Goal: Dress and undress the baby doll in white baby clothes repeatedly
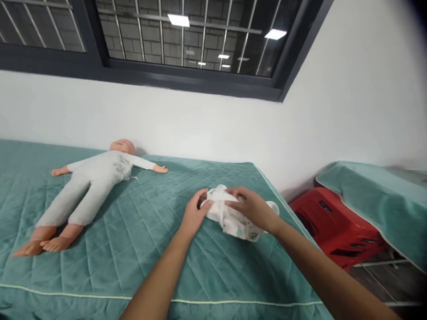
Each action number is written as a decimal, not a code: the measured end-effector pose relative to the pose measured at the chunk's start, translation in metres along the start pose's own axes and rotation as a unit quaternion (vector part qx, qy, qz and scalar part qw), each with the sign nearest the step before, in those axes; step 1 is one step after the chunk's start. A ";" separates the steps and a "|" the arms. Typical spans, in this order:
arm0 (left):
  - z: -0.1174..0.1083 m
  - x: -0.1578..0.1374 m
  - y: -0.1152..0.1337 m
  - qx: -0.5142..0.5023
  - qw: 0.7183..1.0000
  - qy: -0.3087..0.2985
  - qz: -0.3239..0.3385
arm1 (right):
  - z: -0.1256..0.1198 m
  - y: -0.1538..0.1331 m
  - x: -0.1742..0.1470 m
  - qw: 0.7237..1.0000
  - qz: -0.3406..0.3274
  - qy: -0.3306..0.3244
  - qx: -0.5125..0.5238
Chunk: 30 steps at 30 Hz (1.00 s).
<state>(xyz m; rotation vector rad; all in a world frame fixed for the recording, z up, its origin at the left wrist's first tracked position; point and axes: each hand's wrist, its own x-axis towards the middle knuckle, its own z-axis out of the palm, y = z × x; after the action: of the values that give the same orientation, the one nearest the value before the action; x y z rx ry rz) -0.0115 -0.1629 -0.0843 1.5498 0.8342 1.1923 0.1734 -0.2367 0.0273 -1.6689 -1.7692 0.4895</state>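
A folded white cloth bundle with green print [235, 222] lies on the right part of the green quilted cover [143, 262]. Left hand [193, 215]: thumb and forefinger parted at the bundle's left end; firm grip cannot be confirmed. Right hand [255, 209]: fingers bent over its top; pinch indeterminable. A white-clothed baby doll [96, 171] lies left.

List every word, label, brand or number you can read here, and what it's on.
No readable text anywhere.
White printed cloth: small marks, too blurred to tell whether any are letters.
Doll: grey patch on the clothing, nothing legible.
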 end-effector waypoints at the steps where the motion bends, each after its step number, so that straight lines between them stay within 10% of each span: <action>1: -0.001 -0.001 0.001 -0.019 1.000 -0.001 0.001 | 0.003 -0.007 0.007 0.999 -0.011 -0.038 0.017; 7: -0.001 0.000 0.006 0.097 0.991 -0.015 0.093 | -0.011 -0.031 0.047 0.990 -0.019 -0.131 0.050; 15: -0.008 -0.013 0.020 0.155 0.962 0.165 0.153 | -0.036 -0.063 0.079 0.977 -0.145 -0.061 -0.141; 20: -0.023 -0.009 0.058 0.055 0.977 0.185 0.086 | -0.005 -0.066 0.041 0.912 -0.239 0.114 -0.314; 23: -0.031 -0.002 0.081 -0.095 0.977 0.193 0.005 | 0.034 -0.055 0.002 0.907 -0.292 0.051 -0.300; 30: -0.069 0.010 0.136 -0.236 0.947 0.216 0.033 | 0.097 0.018 -0.007 0.993 -0.047 0.013 -0.106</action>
<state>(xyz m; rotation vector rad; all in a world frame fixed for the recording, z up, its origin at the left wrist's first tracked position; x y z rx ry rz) -0.0800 -0.1739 0.0513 0.9437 0.7019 1.6751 0.1204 -0.2262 -0.0560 -1.7149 -1.9260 0.2438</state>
